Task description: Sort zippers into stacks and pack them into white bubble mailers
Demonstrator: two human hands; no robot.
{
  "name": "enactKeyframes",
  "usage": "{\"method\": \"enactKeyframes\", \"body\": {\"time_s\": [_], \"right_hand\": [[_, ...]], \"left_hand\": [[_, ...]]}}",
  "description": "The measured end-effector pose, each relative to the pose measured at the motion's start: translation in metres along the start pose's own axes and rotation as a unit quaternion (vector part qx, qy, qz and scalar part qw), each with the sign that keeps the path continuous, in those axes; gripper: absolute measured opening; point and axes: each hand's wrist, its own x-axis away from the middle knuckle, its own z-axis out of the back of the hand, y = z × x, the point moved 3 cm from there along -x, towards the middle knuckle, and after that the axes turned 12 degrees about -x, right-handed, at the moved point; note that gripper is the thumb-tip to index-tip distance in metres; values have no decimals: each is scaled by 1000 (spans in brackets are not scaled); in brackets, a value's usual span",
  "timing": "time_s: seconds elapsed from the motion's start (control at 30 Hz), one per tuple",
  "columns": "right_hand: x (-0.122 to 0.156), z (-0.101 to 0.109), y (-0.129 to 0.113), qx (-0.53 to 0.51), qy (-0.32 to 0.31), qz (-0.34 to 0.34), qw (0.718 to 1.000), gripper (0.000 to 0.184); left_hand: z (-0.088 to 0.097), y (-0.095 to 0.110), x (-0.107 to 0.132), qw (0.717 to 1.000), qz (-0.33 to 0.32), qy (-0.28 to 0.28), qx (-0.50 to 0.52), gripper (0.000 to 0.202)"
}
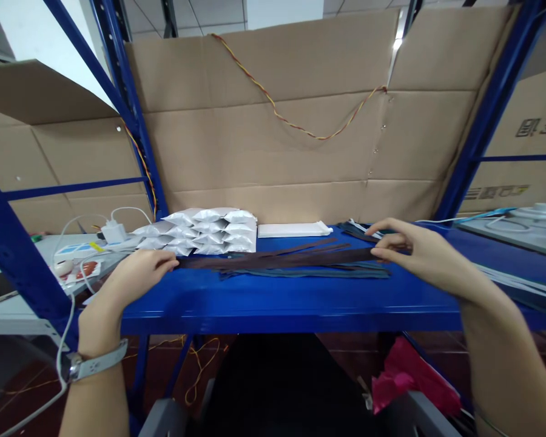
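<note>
A long, flat, dark brown strip [277, 260] is stretched level above the blue shelf top, one end in each hand. My left hand [143, 271] pinches its left end between thumb and fingers. At the other end, my right hand [400, 246] grips it with thumb and forefinger. Beneath and behind the strip lie several more brown strips [321, 243] and dark teal strips [304, 273]. A further dark bundle [357, 230] rests just behind my right hand. What the strips are made of I cannot tell.
White packets [209, 230] are stacked at the back left, beside a flat white packet [295, 230]. Cables and a white plug [113, 232] sit further left. Blue posts [491, 109] and a cardboard wall [273, 152] bound the shelf. Pale strips [523, 282] lie at right.
</note>
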Motion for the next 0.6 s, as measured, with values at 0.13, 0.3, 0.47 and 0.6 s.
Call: {"method": "enactKeyframes", "body": {"time_s": [0.13, 0.3, 0.47, 0.6], "right_hand": [[-2, -15, -3, 8, -70, -12, 997, 27], [0, -24, 7, 54, -166, -36, 984, 25], [-10, -39, 18, 151, -115, -16, 982, 33], [-11, -56, 15, 154, -130, -3, 979, 35]], "left_hand": [[-14, 0, 0, 995, 4, -102, -14, 31], [-20, -9, 7, 983, 39, -171, -44, 35], [-19, 12, -3, 995, 23, -86, -49, 28], [-34, 58, -21, 997, -68, -28, 12, 17]]}}
